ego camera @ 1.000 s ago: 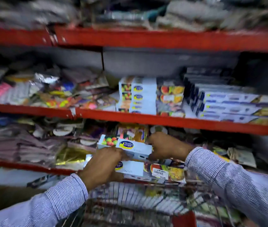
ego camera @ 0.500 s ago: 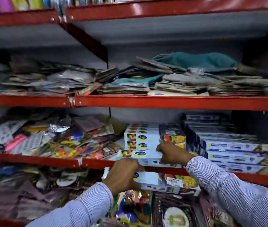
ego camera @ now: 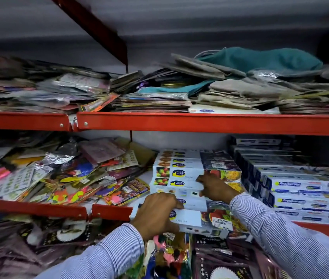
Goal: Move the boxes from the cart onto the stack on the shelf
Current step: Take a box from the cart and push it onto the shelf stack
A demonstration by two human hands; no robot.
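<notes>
Your left hand (ego camera: pixel 156 213) clasps the left end of 2 long white boxes (ego camera: pixel 191 215) held one on top of the other, fingers curled over the top edge and thumb underneath. Your right hand (ego camera: pixel 213 187) lies on their far side, fingers pressed flat against the front of the stack (ego camera: pixel 181 172) on the shelf (ego camera: pixel 109 212) — whether it grips anything, you cannot tell. The 2 boxes sit level at the shelf's red front lip, just in front of the stack and below its top. To the right stand rows of blue-and-white cartons (ego camera: pixel 300 185); to the left lies a heap of bright party packets (ego camera: pixel 62 178).
</notes>
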